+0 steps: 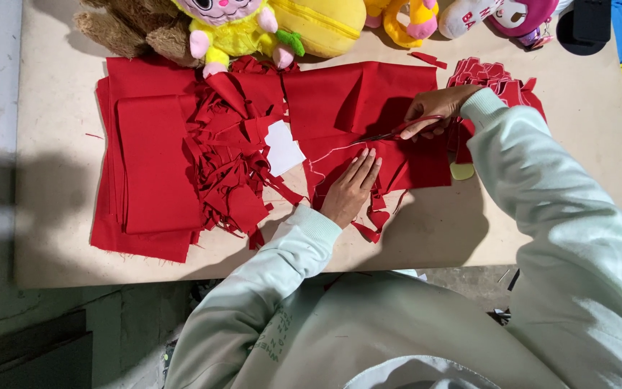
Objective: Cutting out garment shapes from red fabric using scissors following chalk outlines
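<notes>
Left hand (350,189) fingers flat on red cloth (368,108), right hand (437,109) grasping scissors (397,132), scrap heap (235,155), plush toys (232,29) beyond

Beige table (426,238), red fabric stacks (152,166), scraps (232,158), plush toys (232,25)

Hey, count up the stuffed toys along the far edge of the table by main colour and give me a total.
Brown plush toy: 1
Yellow plush toys: 3
White and pink plush toy: 1
Total: 5
</notes>
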